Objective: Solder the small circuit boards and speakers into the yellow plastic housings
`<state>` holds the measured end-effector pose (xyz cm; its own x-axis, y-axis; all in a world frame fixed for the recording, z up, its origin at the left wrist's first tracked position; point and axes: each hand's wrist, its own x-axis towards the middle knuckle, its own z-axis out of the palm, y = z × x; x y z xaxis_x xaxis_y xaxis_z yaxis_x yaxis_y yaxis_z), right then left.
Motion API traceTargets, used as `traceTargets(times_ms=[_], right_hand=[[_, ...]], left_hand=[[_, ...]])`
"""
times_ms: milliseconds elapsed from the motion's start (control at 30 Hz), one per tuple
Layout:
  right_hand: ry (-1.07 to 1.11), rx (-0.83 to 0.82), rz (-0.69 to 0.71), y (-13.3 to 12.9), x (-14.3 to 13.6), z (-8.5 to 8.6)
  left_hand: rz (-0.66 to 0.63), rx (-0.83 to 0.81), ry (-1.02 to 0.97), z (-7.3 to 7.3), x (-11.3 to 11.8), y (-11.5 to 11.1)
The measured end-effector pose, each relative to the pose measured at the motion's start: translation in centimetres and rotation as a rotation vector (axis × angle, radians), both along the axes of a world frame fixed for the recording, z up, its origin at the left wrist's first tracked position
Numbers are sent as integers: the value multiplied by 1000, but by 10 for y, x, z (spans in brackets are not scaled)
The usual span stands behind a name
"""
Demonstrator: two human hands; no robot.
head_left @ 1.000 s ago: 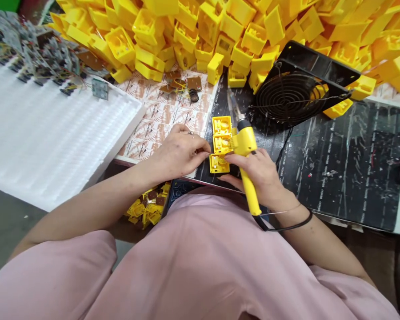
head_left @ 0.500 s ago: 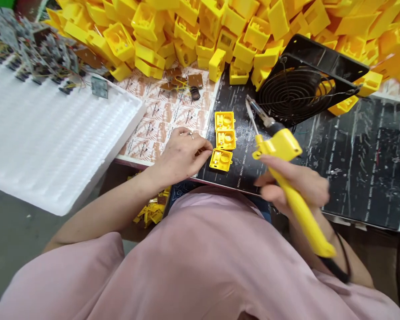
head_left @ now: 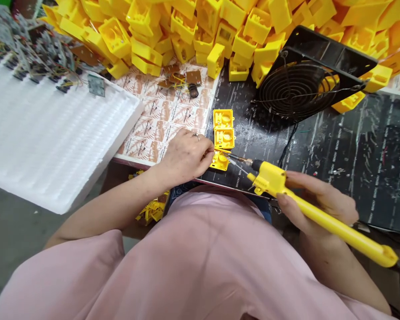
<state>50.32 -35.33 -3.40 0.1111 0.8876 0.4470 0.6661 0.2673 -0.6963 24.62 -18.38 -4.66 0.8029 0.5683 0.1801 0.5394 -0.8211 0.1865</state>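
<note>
My right hand (head_left: 315,204) grips a yellow soldering iron (head_left: 306,206) with a solder feed tube beside its tip. The iron points left, its tip at the nearest of three small yellow plastic housings (head_left: 220,161). My left hand (head_left: 188,153), a ring on one finger, rests at that housing's left edge with thumb and forefinger pinched together. What the pinch holds, if anything, is hidden. Beyond it, the middle housing (head_left: 224,138) and the far housing (head_left: 223,118) lie open side up in a column on the black bench mat (head_left: 246,129).
A black fan (head_left: 293,89) with a wire guard leans at the back right. Behind it rises a heap of yellow housings (head_left: 183,26). Brown boards with wires (head_left: 178,80) lie at back centre. On the left, a white foam tray (head_left: 60,142) carries circuit boards with wires (head_left: 36,49).
My right hand has lowered the soldering iron and swung its tip left and down to the nearest housing. My left hand has shifted slightly over that housing's edge.
</note>
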Motion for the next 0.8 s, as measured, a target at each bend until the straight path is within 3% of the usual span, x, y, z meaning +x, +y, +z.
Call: traceTargets(times_ms=[133,233,467,633,800], right_hand=[[-108,165,168,9,-11,7],[-176,212,201,18,-15,7],[-258,205,293,23,-15,15],[-264,128,256,20,-9,20],[-262,158,267,22,-12,16]], left_hand=[[-11,97,11,0,2,-1],[-9,140,-2,-1,3,-2],[-14,146,33,2,5,-2],[-34,132,38,4,4,1],[-61,95,28,4,1,3]])
